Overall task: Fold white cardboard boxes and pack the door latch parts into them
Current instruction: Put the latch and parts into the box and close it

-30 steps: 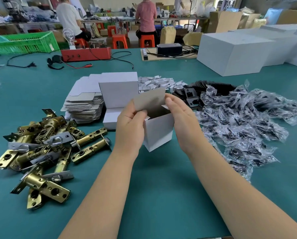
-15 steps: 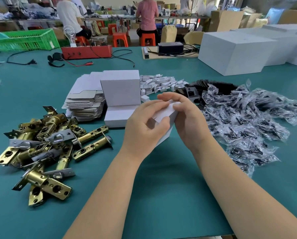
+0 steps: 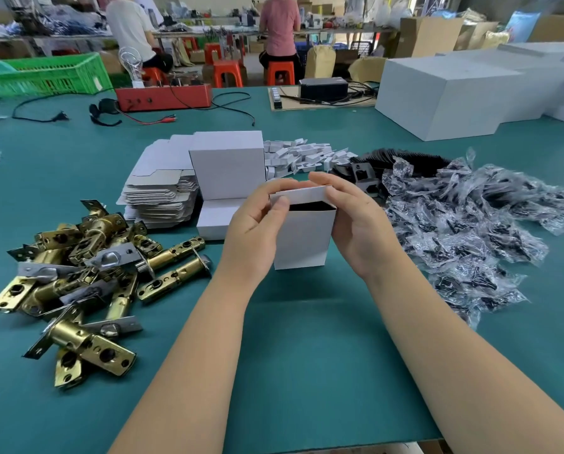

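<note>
I have the small white box upright at mid-desk, left hand and right hand gripping its sides, top open. I'd square the walls before reaching left for a brass latch.

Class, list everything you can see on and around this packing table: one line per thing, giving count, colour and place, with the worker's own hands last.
box: one, white, table centre, top open, held by both hands
latches: a pile, brass, left
flat blanks: a stack, white, behind the latches
folded boxes: two, white, stacked behind the held box
inserts: a heap, white, centre back
black plates: a fanned row, right of the inserts
bags: a heap, clear with dark parts, right
large boxes: several, white, far right
red case: one, back
crate: one, green, far left
people: two, seated, background
left hand: grips the box
right hand: grips the box
</note>
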{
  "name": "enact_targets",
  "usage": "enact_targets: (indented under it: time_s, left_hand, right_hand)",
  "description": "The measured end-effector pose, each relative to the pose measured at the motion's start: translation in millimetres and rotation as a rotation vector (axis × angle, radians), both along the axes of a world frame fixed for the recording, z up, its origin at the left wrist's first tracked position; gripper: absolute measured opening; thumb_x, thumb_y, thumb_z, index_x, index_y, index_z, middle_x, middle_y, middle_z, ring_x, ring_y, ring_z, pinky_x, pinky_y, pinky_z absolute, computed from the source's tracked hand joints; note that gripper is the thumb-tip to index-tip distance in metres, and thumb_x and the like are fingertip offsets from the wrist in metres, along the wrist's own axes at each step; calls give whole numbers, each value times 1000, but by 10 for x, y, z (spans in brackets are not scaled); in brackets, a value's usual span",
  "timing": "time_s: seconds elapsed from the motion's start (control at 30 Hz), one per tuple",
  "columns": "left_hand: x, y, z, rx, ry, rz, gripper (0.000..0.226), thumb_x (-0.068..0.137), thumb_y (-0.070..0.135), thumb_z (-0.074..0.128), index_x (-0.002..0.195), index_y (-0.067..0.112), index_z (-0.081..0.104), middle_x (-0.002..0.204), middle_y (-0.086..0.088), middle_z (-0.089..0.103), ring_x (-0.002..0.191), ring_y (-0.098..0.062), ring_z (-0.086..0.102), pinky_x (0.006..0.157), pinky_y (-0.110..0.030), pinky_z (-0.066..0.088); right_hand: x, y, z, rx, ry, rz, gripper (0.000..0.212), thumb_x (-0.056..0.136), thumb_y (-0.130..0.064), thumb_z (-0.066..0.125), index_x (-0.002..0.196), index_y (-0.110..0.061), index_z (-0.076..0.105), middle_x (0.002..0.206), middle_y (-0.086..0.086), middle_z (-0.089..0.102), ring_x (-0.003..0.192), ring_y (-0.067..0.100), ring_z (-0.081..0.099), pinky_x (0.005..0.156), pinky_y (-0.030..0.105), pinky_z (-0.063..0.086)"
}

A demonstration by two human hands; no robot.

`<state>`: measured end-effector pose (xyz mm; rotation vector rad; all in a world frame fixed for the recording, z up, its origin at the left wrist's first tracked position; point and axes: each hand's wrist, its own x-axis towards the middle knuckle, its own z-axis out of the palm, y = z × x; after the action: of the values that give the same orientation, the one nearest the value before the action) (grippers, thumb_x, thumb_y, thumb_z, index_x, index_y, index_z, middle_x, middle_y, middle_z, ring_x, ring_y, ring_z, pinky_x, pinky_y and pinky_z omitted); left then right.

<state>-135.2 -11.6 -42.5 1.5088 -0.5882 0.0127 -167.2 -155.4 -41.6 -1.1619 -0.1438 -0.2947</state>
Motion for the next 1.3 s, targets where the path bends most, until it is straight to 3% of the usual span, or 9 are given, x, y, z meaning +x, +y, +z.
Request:
enact_targets:
  time_s: [0.07,0.17,0.3,0.47,0.63,0.77,0.93,1.1,1.3]
  left_hand:
    - [9,-13,-3,-31,66,19,21,90,34,50,102,42,65,102,-1,67,96,-13,57,91,-35,46]
    - [7,-17,-8,-70,91,15,21,89,35,52,104,37,67,97,-1,65,92,-16,57,87,-36,46]
    - [1,-5,-10,-58,48,-13,21,89,29,53,97,41,69,98,-3,67,91,-10,55,85,-25,44]
    - [27,15,-1,-36,23,-26,26,94,12,54,94,33,70,105,17,68,98,4,57,85,-8,42]
    - [54,26,-20,-13,-5,-2,31,98,11,50,96,36,69,100,25,66,89,8,55,78,-5,40]
    - [67,18,-33,-20,-37,19,31,100,15,48,98,38,67,106,22,66,100,10,55,83,-4,39]
    - [79,-1,-51,-6,-65,10,27,96,22,45,94,40,65,102,30,65,103,15,53,83,-1,35]
    - [105,-1,-70,0,-36,3,28,93,28,45,87,45,66,95,30,66,92,10,55,79,-8,40]
    - [142,15,-123,-4,1,-18,26,95,21,46,90,32,68,90,29,65,88,8,54,83,-24,40]
  right_hand:
    - [13,-33,-1,89,39,63,35,83,-11,43,95,-19,75,97,2,73,89,15,65,79,25,52]
    - [51,-6,-49,56,98,-43,30,84,-9,43,98,-17,68,88,3,73,81,15,64,74,28,50]
    - [58,11,-53,-12,12,-131,34,83,-2,46,92,-24,69,88,0,73,78,11,65,65,21,51]
    - [40,-1,-37,-96,-48,-169,40,73,-3,40,78,-19,76,94,-1,74,89,13,64,74,23,49]
    - [38,-4,-87,-282,-63,-225,22,88,-15,49,94,-18,70,101,-3,69,94,12,58,82,28,45]
    - [49,8,-130,-397,-82,-261,22,97,-13,45,99,-21,65,103,-6,66,93,11,54,85,33,42]
    - [40,-12,-99,-378,-93,-269,22,85,-11,46,87,-18,66,103,-6,67,93,0,58,75,12,42]
    - [53,-11,-132,-403,-99,-292,22,82,-9,45,83,-16,65,103,-7,66,95,-1,59,75,12,43]
    - [40,-32,-184,-431,-112,-283,14,77,-8,57,82,-19,65,110,-6,65,93,4,60,78,19,47]
